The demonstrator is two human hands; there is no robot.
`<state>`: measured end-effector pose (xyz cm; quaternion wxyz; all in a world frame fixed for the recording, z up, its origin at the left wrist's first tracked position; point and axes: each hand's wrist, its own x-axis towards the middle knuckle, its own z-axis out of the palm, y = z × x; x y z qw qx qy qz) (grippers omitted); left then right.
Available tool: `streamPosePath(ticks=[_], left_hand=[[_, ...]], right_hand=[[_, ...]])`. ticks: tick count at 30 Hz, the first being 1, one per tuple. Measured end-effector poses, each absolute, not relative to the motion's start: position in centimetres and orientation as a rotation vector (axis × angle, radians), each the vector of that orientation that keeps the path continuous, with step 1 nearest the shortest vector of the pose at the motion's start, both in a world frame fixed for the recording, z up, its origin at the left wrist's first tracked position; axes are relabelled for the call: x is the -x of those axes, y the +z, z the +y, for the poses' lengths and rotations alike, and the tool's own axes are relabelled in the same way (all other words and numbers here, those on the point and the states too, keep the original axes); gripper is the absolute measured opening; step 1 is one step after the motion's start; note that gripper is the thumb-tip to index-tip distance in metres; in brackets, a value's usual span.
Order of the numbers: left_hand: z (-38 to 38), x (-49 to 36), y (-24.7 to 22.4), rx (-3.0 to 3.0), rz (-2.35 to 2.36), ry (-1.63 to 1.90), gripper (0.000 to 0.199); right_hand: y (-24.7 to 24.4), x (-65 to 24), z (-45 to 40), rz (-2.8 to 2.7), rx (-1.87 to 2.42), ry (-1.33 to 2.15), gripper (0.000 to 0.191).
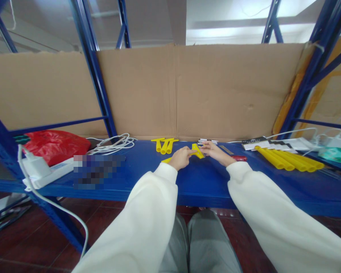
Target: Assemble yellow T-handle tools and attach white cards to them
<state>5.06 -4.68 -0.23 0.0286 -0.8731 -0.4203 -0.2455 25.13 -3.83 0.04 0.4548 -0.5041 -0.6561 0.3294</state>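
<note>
Just in front of me, over the blue shelf, a small yellow plastic piece [198, 151] is between my hands. It has a wide flat end and looks tilted. My left hand [181, 157] pinches its left side with the index finger stretched along it. From the right, my right hand [214, 152] has its fingers closed on the piece's other edge; the fingertips are too small to see clearly. Part of another yellow piece [166, 160] shows behind my left wrist. Beyond it lie several yellow T-shaped tools [167, 146] with round handles.
Several yellow tubes [289, 160] lie at the right beside a black-and-white box [254, 143]. A red tool [239, 158] and a flat metal strip [226, 150] are near my right wrist. White cable [116, 144], a red bag [56, 146] and a power strip [56, 170] occupy the left.
</note>
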Motion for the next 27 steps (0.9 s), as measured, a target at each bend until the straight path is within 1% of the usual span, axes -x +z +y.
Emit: streamPosePath(ticks=[3, 5, 12, 16, 18, 20, 22, 24, 26, 27], left_hand=[[-5.0, -5.1, -0.1, 2.68, -1.316, -0.757, 0.047], [-5.1, -5.2, 0.0, 2.692, -1.312, -0.74, 0.047], [-5.3, -5.1, 0.2, 2.744, -1.253, -0.636, 0.05], [-5.5, -5.1, 0.3, 2.761, -1.271, -0.56, 0.057], [-5.5, -5.1, 0.3, 2.773, -1.278, -0.561, 0.058], [-5.4, -5.1, 0.2, 2.789, -1.277, -0.608, 0.058], [-5.2, -5.0, 0.1, 2.803, -1.268, -0.718, 0.057], [-4.9, -5.0, 0.1, 2.817, -1.245, -0.906, 0.058], [-4.6, -5.1, 0.2, 2.823, -1.206, -1.189, 0.057], [-4.4, -5.2, 0.2, 2.818, -1.182, -1.363, 0.057]], right_hand=[[0.5, -24.9, -4.7, -1.57, 1.22, 1.043, 0.053], [0.7, -24.7, -5.1, -1.543, 1.2, 1.099, 0.056], [0.8, -24.5, -5.5, -1.512, 1.21, 1.1, 0.052], [0.4, -24.7, -5.0, -1.52, 1.199, 1.086, 0.05], [0.3, -25.0, -4.5, -1.552, 1.198, 1.068, 0.045], [0.4, -25.7, -3.9, -1.583, 1.237, 0.963, 0.036], [0.7, -26.9, -3.2, -1.591, 1.34, 0.73, 0.03], [0.8, -28.5, -2.6, -1.582, 1.507, 0.419, 0.031], [0.9, -30.2, -2.3, -1.591, 1.738, 0.144, 0.035], [0.8, -30.9, -2.2, -1.59, 1.851, 0.06, 0.037]])
